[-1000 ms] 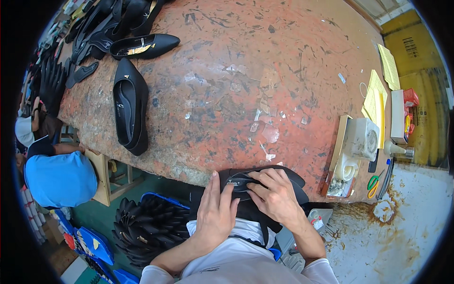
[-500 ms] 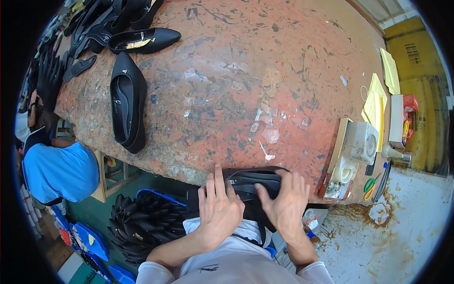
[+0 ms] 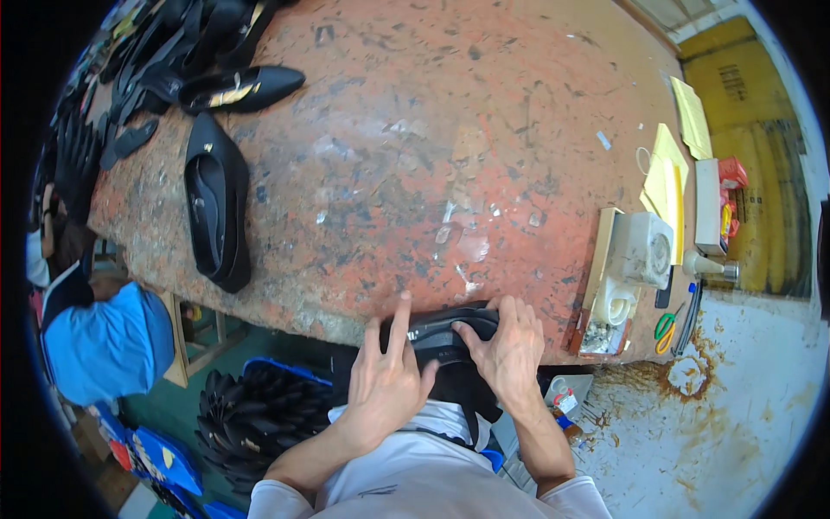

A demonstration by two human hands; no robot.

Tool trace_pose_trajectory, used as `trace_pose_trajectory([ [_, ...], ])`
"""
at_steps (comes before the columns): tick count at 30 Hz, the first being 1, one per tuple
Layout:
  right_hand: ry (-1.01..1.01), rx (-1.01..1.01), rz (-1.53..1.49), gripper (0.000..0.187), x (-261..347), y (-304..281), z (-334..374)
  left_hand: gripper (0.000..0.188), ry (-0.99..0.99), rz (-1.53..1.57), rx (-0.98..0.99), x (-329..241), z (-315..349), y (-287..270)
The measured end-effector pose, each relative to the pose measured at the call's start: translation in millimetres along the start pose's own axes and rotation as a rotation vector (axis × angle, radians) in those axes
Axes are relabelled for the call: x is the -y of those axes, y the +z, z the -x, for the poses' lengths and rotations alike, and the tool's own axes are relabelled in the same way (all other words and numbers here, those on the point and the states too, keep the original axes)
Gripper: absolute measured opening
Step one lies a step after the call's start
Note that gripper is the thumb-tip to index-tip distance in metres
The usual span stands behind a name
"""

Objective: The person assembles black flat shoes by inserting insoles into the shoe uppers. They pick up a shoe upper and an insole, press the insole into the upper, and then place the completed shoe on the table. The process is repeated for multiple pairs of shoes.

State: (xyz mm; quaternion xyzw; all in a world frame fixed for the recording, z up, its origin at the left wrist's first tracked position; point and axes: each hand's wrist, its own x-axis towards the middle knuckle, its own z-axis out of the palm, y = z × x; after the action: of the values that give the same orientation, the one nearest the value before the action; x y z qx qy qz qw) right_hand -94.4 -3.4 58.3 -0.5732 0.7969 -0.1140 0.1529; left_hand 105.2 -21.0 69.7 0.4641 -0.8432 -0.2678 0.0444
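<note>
A black shoe lies sideways at the table's near edge, its opening toward me. My right hand grips its right part, thumb pressed inside the opening and fingers over the far side. At the shoe's left end is my left hand, fingers apart, index stretched forward and thumb out to the side. Its palm side is hidden, so how firmly it touches the shoe does not show. Farther left on the table stands a black pointed flat shoe, with another black flat shoe lying beyond it.
Black shoe parts crowd the far left. On the right are a tray holding a white dispenser, green-and-orange scissors and yellow sheets. Below left, a pile of black pieces sits near a person in blue.
My right thumb has pushed into the shoe's opening, and the right fingers have closed over its far side. My left thumb has spread away from the fingers. The whole view has shifted slightly.
</note>
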Motion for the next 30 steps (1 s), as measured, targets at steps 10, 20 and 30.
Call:
trace_pose_trajectory([
  [10,-0.203,0.156,0.083,0.089,21.1,-30.8,58.7,0.070,0.278,0.274,0.131,-36.3,-23.0,100.4],
  [20,-0.159,0.061,-0.007,0.094,-8.8,-6.9,13.6,0.068,0.206,0.222,0.071,-38.9,-17.4,120.3],
  [30,-0.108,0.225,0.104,0.099,-10.4,-2.2,2.7,0.068,-0.004,0.302,0.305,-52.8,-34.2,90.4],
])
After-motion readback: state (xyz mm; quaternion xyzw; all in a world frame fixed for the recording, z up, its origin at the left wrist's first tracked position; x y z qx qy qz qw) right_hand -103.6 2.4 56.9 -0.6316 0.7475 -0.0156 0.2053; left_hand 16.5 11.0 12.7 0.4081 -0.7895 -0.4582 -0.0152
